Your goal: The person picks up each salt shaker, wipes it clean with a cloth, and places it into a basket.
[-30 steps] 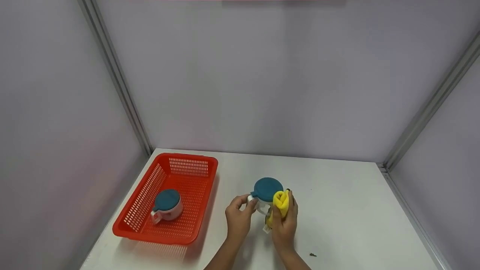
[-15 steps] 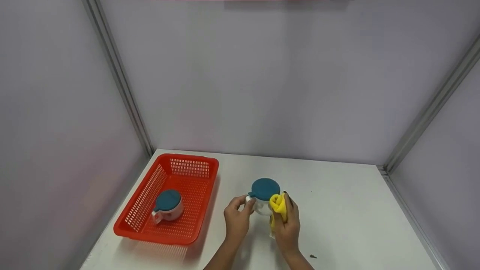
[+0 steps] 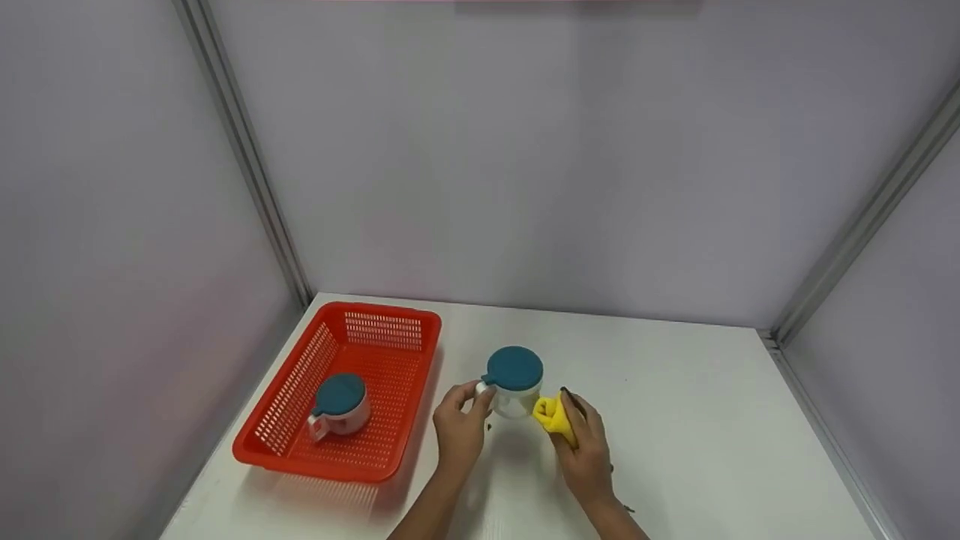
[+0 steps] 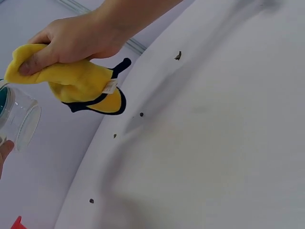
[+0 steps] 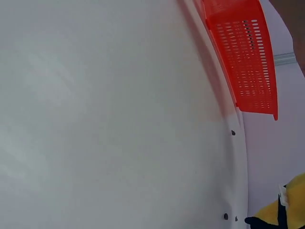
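A clear jar with a round teal lid (image 3: 515, 367) is held up over the white table. My left hand (image 3: 459, 429) pinches its white handle from the left side. In my right hand (image 3: 588, 454) is a bunched yellow cloth (image 3: 553, 418), gripped between thumb and fingers just right of the jar, with a small gap between them. Dark edging and a white tag show on the cloth (image 4: 78, 83) in the left wrist view. That view also catches the clear jar (image 4: 21, 114) at its left edge. The right wrist view shows only part of the cloth (image 5: 296, 200).
A red plastic basket (image 3: 322, 470) stands on the left of the white table (image 3: 697, 420). A second jar with a teal lid (image 3: 341, 395) sits inside it. Several small dark bits, one of them a curled scrap (image 4: 177, 56), lie on the tabletop. Grey walls enclose the table.
The jar has shifted left with my left hand. My right hand has drawn the cloth away from the jar's side, slightly down and right, so a gap now shows between them.
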Motion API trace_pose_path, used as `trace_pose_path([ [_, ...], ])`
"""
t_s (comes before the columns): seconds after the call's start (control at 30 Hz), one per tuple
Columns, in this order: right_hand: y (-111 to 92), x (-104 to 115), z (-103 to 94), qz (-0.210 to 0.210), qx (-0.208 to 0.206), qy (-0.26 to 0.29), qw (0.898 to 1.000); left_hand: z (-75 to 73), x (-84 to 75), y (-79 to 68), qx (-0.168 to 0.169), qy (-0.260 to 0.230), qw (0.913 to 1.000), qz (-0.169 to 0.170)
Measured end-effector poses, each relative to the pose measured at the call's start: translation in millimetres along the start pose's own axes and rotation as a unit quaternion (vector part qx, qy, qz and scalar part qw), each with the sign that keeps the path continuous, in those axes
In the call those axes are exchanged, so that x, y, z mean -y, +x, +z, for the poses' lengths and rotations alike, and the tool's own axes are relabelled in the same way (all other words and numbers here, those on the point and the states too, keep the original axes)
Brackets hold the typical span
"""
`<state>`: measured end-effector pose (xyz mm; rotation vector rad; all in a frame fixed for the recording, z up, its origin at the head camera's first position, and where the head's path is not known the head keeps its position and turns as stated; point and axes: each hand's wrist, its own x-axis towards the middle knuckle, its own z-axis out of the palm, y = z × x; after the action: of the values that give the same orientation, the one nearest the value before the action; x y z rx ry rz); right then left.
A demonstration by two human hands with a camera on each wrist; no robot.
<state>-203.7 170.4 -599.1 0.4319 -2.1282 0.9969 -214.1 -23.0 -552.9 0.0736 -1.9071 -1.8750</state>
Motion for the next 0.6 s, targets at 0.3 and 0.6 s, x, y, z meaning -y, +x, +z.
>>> trace_pose_path([
  [0.3, 0, -27, -15.4, 0.024, 0.123, -0.041, 0.991, -32.7, -7.1, 11.9, -0.026, -0.003, 0.9996, -0.005],
  [0.6, -13, -50, -23.0, 0.021, 0.296, -0.091, 0.951, -70.3, -6.8, 20.7, -0.09, 0.014, 0.9958, 0.002],
])
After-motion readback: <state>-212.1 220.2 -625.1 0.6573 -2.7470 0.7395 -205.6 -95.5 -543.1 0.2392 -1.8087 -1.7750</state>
